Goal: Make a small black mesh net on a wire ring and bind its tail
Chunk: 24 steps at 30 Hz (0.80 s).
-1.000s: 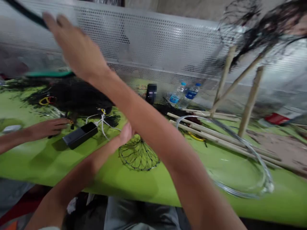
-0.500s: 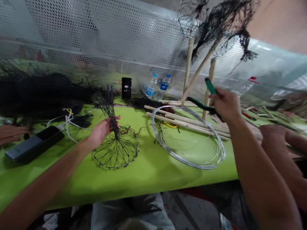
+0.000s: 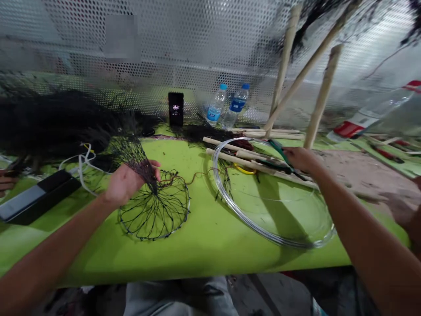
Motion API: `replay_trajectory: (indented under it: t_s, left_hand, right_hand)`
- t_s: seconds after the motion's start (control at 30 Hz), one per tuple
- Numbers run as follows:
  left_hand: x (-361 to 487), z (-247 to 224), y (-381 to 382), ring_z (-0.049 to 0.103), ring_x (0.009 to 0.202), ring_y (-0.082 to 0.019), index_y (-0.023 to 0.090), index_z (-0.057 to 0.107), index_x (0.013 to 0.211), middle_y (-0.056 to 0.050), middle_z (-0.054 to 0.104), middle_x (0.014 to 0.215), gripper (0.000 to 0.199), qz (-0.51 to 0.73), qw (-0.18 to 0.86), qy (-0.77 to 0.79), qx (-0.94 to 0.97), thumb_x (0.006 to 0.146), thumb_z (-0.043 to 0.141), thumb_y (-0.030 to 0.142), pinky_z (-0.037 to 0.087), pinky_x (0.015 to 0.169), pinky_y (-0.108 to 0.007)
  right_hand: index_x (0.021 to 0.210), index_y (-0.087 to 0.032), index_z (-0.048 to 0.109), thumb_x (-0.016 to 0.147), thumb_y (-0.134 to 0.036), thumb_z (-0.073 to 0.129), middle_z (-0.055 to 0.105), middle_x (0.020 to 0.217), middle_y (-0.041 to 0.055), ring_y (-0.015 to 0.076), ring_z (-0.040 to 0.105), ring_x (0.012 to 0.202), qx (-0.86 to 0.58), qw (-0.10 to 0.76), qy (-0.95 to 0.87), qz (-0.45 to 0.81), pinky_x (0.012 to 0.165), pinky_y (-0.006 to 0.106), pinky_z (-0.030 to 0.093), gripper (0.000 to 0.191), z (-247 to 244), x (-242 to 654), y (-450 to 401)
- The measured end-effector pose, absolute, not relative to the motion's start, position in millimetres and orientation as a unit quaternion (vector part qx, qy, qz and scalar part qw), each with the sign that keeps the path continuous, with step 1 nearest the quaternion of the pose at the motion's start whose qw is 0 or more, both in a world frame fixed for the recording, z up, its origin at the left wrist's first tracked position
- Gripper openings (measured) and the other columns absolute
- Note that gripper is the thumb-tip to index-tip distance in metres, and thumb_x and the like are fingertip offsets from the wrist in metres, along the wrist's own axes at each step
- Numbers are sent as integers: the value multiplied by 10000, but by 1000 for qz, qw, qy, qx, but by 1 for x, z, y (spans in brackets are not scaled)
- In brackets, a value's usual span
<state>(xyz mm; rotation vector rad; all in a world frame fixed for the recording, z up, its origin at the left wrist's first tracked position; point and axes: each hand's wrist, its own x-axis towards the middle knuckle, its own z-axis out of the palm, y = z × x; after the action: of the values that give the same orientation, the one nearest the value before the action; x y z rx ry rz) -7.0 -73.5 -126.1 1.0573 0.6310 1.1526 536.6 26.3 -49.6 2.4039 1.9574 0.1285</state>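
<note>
Left hand (image 3: 126, 182) is pinching the gathered top of a black net (image 3: 155, 202), left of centre; right hand (image 3: 299, 159) is touching a green-handled tool (image 3: 279, 152), right of centre, its grip unclear.
The net's hoop is resting behind the table's (image 3: 197, 261) front edge, green surface separating it from the wire coil (image 3: 243, 216); the tool, earlier raised, is now sitting lower, over sticks (image 3: 226, 157).

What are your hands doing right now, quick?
Left hand: closed around the gathered black netting.
Right hand: fingers closed on the green-and-black tool, by the wire coil.
</note>
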Motion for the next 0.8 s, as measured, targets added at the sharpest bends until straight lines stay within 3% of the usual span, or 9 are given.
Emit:
replay_trajectory:
  t_s: [0.07, 0.1, 0.2, 0.27, 0.37, 0.47, 0.57, 0.67, 0.8]
  left_hand:
    - [-5, -125, -76, 673, 895, -244, 99, 769, 1115, -111, 762, 931, 617, 516, 661, 277, 469, 931, 564, 651, 527, 878, -365]
    - [-4, -125, -77, 671, 899, -241, 101, 770, 1116, -110, 761, 931, 610, 519, 660, 275, 469, 956, 518, 634, 521, 889, -367]
    - [-1, -122, -79, 663, 908, -255, 106, 776, 1115, -119, 758, 939, 626, 533, 651, 263, 473, 974, 435, 612, 515, 900, -388]
    - [0, -119, -80, 651, 903, -268, 99, 769, 1134, -129, 750, 945, 636, 539, 643, 258, 479, 956, 429, 606, 522, 881, -411]
    - [-1, -119, -80, 641, 937, -285, 104, 736, 1183, -133, 732, 981, 575, 535, 639, 256, 489, 883, 487, 526, 536, 900, -449]
    - [-6, -124, -82, 645, 1038, -291, 166, 683, 1288, -107, 719, 1072, 544, 478, 642, 251, 545, 778, 613, 341, 528, 998, -469]
    - [-9, -128, -86, 636, 1154, -267, 254, 589, 1434, -68, 694, 1171, 661, 404, 612, 285, 617, 791, 715, 171, 498, 1082, -427]
    - [-9, -125, -90, 658, 1049, -199, 278, 537, 1469, -24, 681, 1073, 648, 383, 543, 349, 661, 874, 770, 169, 537, 989, -342]
    - [-6, -117, -91, 686, 919, -163, 233, 653, 1333, -17, 706, 999, 474, 425, 509, 379, 646, 888, 813, 239, 578, 860, -280]
  right_hand:
    - [1329, -27, 705, 1087, -200, 534, 731, 1245, 304, 313, 730, 1150, 757, -28, 652, 28, 943, 461, 542, 343, -38, 510, 20]
    - [1386, -21, 682, 1094, -227, 525, 712, 1298, 330, 317, 718, 1194, 737, -58, 673, 19, 968, 459, 520, 391, -34, 489, 14]
    - [1519, -164, 604, 1092, -274, 550, 728, 1382, 180, 195, 713, 1214, 632, -137, 762, -37, 997, 320, 541, 444, -36, 401, -18]
    - [1384, -155, 708, 1073, -202, 529, 764, 1298, 166, 243, 726, 1168, 447, -199, 865, -112, 1004, 418, 578, 362, -52, 336, -41]
    - [1403, -119, 678, 958, -26, 498, 743, 1330, 156, 296, 708, 1195, 311, -200, 923, -104, 1024, 500, 591, 489, -85, 265, -61]
    - [1336, -103, 705, 978, -58, 524, 770, 1221, 158, 312, 723, 1096, 315, -168, 930, -83, 944, 504, 607, 403, -112, 243, -61]
    - [1169, -151, 770, 1049, -155, 543, 793, 1060, 115, 256, 725, 942, 319, -188, 925, -82, 843, 439, 608, 256, -124, 251, -56]
    - [1165, -155, 785, 1066, -158, 547, 803, 1080, 107, 221, 738, 958, 296, -280, 907, -101, 831, 384, 622, 258, -125, 259, -57]
    - [1085, -216, 827, 1039, -190, 640, 826, 1061, 62, 192, 779, 912, 308, -347, 871, -163, 828, 355, 644, 195, -122, 262, -59]
